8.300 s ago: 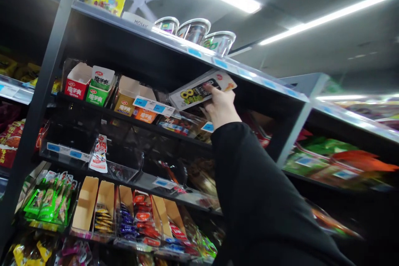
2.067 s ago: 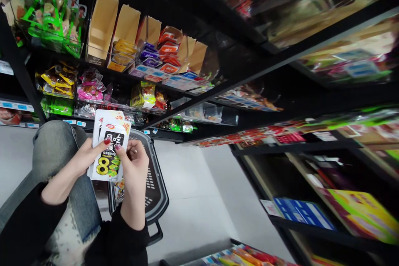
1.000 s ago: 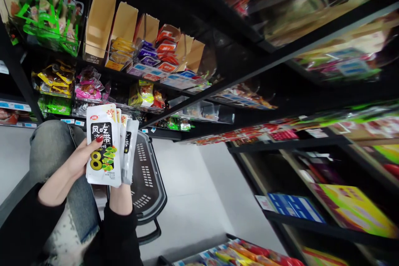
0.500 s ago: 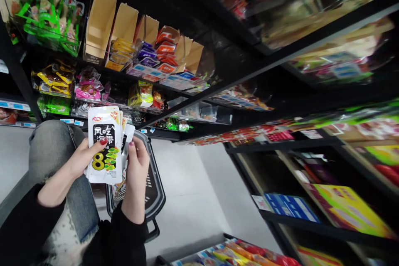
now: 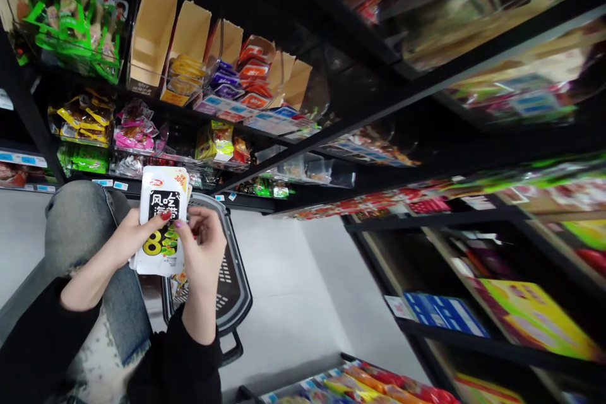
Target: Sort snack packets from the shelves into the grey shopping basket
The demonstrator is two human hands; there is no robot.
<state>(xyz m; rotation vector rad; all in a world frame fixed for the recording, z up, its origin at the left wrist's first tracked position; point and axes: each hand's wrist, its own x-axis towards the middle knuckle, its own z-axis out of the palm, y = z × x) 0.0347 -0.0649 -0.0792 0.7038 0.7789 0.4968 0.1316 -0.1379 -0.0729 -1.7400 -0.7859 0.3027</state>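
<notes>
A small stack of white snack packets, printed with black, yellow and green, stands upright in front of my knees. My left hand grips the stack from the left, its red-nailed thumb lying across the front packet. At the right edge, my right hand has its thumb on the front packet and its other fingers curled in beside the edge. Below and behind my right hand is a dark shopping basket on the floor, partly hidden, with colourful packets inside.
Black shelves ahead hold open cardboard boxes, green-trimmed packs and yellow packs. More shelving runs along the right, with a yellow box. Bagged snacks sit at the bottom. My denim-covered knee is at left.
My right hand has moved from the packets behind to the right edge of the front one. The packets there, fanned out before, now line up more closely in the stack.
</notes>
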